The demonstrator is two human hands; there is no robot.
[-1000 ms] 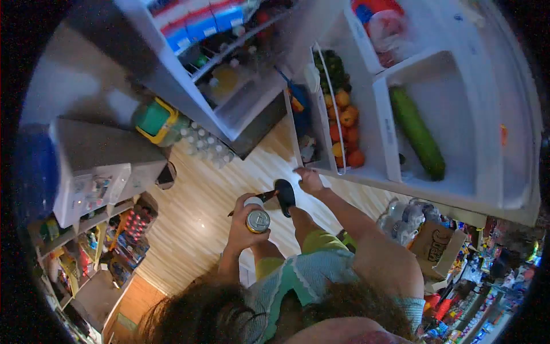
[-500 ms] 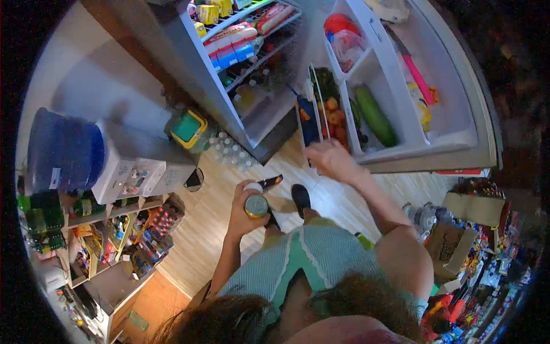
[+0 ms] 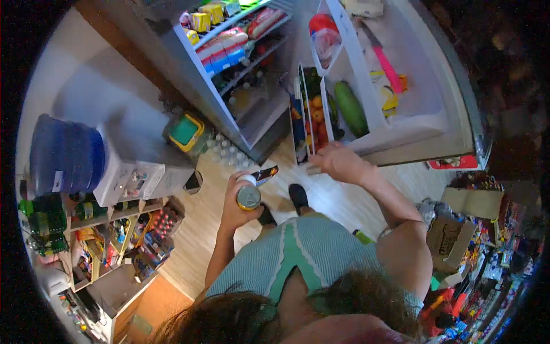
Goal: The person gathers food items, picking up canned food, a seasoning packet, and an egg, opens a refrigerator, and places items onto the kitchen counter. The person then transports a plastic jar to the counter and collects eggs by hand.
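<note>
My left hand (image 3: 232,205) is wrapped around a can (image 3: 248,198), its round metal lid facing up. A white rounded item (image 3: 246,179) and a dark packet with an orange end (image 3: 266,175) stick out beside the can, in the same grip. My right hand (image 3: 345,164) is at the front end of a crisper drawer (image 3: 303,152), its fingers bent and partly blurred. What they hold, if anything, is hidden. Round orange-red produce (image 3: 317,117) lies in the drawer. A large green vegetable (image 3: 350,108) lies in the bin to its right.
The refrigerator (image 3: 252,137) stands open with stocked shelves. On its door (image 3: 424,135) lies a pink-handled knife (image 3: 388,69). Clear bottles (image 3: 229,152) and a yellow-rimmed container (image 3: 187,131) stand left on the floor. Boxes (image 3: 450,243) and packed goods crowd the right.
The door and its bins have shifted left in view, more than the shelves. My right hand has shifted slightly right and down; my left keeps its hold on the can and packet.
</note>
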